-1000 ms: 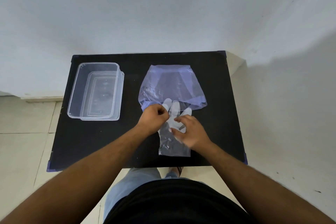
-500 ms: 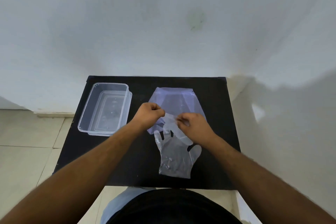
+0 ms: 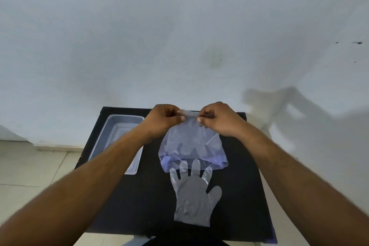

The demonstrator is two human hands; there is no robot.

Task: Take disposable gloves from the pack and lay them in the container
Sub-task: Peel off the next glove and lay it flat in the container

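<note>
Both hands are raised over the far half of the black table (image 3: 139,201). The left hand (image 3: 162,121) and the right hand (image 3: 216,119) each pinch the top edge of a thin clear disposable glove (image 3: 189,138), held up by its cuff between thumb and forefinger, with its fingers hanging down toward the person. Through it shows the bluish pack (image 3: 215,159), lying flat on the table at about the centre.

A second glove (image 3: 192,195) already lies flat on the table at 6 o'clock from the pack, its fingertips just touching or overlapping the pack's open mouth. The clear plastic container (image 3: 119,126) sits at 9 o'clock from the pack, partly hidden by the left forearm; what shows of its inside looks empty.

The step in hand seems to be freeing and spreading the held glove before it goes across. To do it well:

- Keep the two pinches apart, so the film stays taut and flat (this plastic clings and folds on itself).
- Check that only one layer is gripped; whether a second glove is stuck behind it cannot be told.
- Carry it toward 9 o'clock with the dangling fingers clear of the container's rim, then lower them in first.
- The flat glove on the table still needs its own trip.
</note>
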